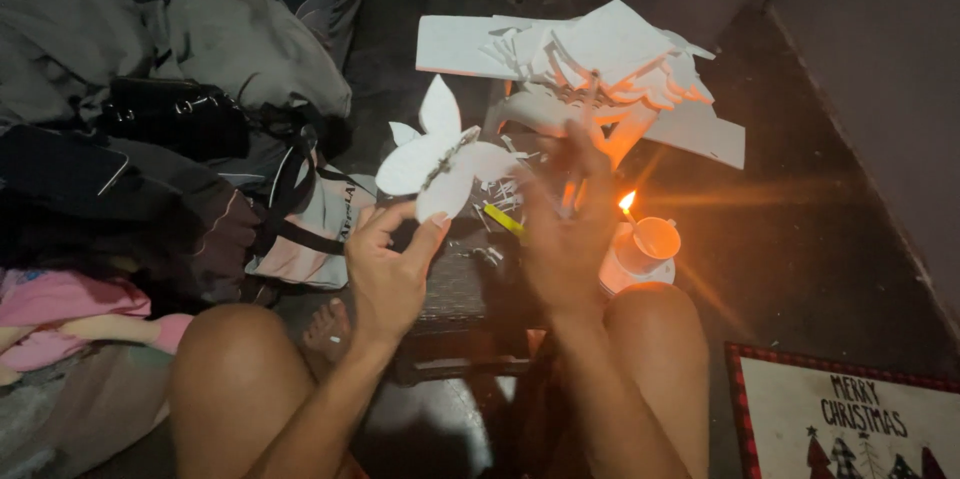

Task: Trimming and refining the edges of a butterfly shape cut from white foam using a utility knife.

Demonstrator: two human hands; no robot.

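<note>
Left hand [385,274] raised above the knees, thumb and fingers pinching the lower lobe of a white petal-shaped foam cutout [440,159]. The cutout stands up and away from that hand, its long axis running from lower right to upper left, the pointed petal tip aimed up and far. Left hand is the nearer one; it alone grips it.

Right hand [568,229] just to the right, blurred, fingers spread; something thin seems to sit among them, cannot tell what. Beside it, a lit candle [630,211] by a small cup [657,237]. Farther off, a stack of white foam sheets [590,69] on the low surface [455,284].
</note>
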